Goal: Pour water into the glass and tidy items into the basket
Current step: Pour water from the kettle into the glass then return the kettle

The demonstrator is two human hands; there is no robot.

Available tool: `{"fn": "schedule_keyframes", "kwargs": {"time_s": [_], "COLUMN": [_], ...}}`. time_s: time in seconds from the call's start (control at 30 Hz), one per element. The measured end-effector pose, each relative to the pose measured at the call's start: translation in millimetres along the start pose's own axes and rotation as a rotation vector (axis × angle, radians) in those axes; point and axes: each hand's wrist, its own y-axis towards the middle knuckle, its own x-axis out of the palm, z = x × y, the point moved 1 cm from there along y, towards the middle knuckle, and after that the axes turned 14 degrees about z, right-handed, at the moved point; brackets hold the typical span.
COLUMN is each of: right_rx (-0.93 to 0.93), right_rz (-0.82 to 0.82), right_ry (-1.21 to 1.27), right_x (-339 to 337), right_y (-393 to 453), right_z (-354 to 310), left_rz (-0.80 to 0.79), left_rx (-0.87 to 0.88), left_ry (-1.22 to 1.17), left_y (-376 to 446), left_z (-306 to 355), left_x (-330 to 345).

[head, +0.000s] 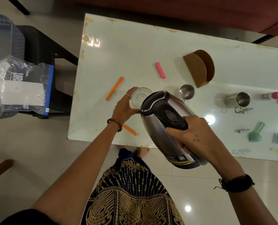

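A clear glass (pixel 139 97) stands on the white table (pixel 135 51) near its front left part. My left hand (pixel 124 106) wraps around the glass's left side. My right hand (pixel 193 135) grips the black handle of a steel electric kettle (pixel 164 120), which is tilted with its spout end over the glass rim. Whether water is flowing is hidden by the kettle lid. A dark plastic basket (pixel 1 30) sits off the table at far left, with a clear bag of packets (pixel 23 85) resting on it.
On the table lie two orange sticks (pixel 114 88) (pixel 129 130), a pink stick (pixel 160 70), a brown cardboard holder (pixel 200 67), two steel cups (pixel 186 91) (pixel 239 99), a pink-capped bottle (pixel 273 95), a green tool (pixel 256 132) and small batteries. A black chair (pixel 42 51) stands at left.
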Motion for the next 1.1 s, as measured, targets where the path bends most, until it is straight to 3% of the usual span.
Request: {"fn": "schedule_keyframes", "kwargs": {"time_s": [1.1], "right_rx": [-0.012], "right_rz": [-0.009], "right_ry": [-0.015], "right_x": [0.5], "right_y": [3.3], "right_z": [2.6], "left_rz": [-0.007], "left_rx": [0.017], "left_ry": [-0.005], "left_y": [-0.3], "left_z": [0.4], "left_x": [-1.0]}}
